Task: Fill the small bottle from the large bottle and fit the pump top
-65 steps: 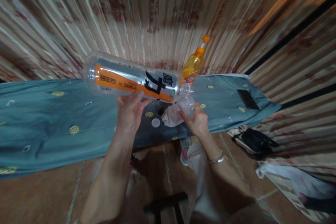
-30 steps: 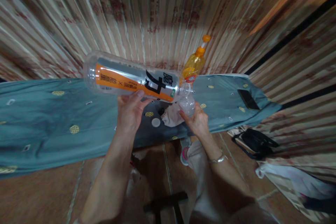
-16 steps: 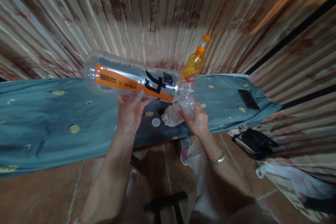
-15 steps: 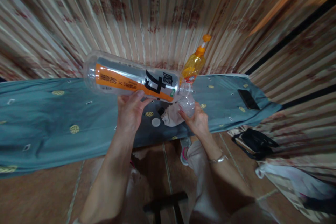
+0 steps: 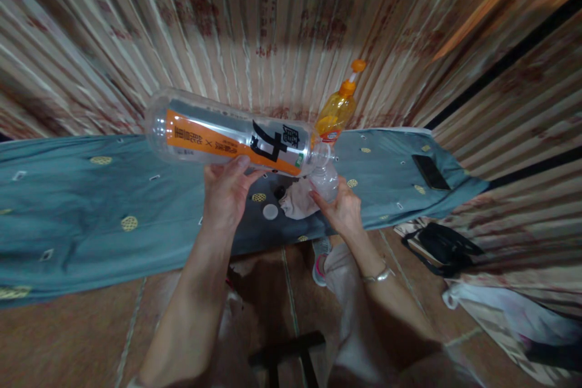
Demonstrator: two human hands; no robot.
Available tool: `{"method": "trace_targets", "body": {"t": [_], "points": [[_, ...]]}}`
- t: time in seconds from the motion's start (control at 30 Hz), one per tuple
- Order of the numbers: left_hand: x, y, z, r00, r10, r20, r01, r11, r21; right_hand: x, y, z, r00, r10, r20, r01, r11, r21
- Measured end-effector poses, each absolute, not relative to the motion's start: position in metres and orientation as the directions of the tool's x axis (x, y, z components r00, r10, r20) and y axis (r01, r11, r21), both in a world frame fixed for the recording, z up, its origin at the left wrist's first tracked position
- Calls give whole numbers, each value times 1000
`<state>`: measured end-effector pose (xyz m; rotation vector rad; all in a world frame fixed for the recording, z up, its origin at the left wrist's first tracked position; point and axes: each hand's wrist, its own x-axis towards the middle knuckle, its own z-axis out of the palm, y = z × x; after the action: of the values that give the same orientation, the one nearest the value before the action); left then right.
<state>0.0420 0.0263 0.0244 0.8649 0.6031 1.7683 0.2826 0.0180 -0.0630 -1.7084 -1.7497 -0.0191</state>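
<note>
My left hand (image 5: 226, 193) is closed around the underside of a large clear plastic bottle (image 5: 227, 133) with an orange and silver label. The bottle lies almost level, its neck lower and pointing right. In my right hand (image 5: 342, 205) is a small clear plastic bottle (image 5: 324, 182), gripped by its body. Its top meets the large bottle's mouth; whether the rims touch I cannot tell. Below them on the cloth are a white round cap (image 5: 270, 211), a small black object (image 5: 279, 193) and a crumpled pale cloth or bag (image 5: 297, 201).
An orange pump bottle (image 5: 336, 112) stands behind on the teal patterned cloth (image 5: 91, 212). A dark phone (image 5: 430, 171) lies at the right end. Pleated curtains (image 5: 254, 30) hang close behind. A black bag (image 5: 441, 247) sits on the floor at right; a dark stool (image 5: 288, 348) is below.
</note>
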Motion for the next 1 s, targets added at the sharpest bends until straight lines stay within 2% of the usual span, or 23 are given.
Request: {"method": "trace_targets", "body": {"t": [0.43, 0.63, 1.0], "points": [[43, 25, 27, -236, 946, 221, -595, -320, 737, 283, 17, -63, 107, 891, 441, 892, 111, -439], [43, 25, 26, -230, 943, 242, -605, -334, 723, 282, 17, -62, 102, 885, 455, 892, 121, -436], [41, 26, 21, -236, 939, 250, -545, -341, 766, 282, 17, -60, 96, 890, 445, 885, 128, -448]]}}
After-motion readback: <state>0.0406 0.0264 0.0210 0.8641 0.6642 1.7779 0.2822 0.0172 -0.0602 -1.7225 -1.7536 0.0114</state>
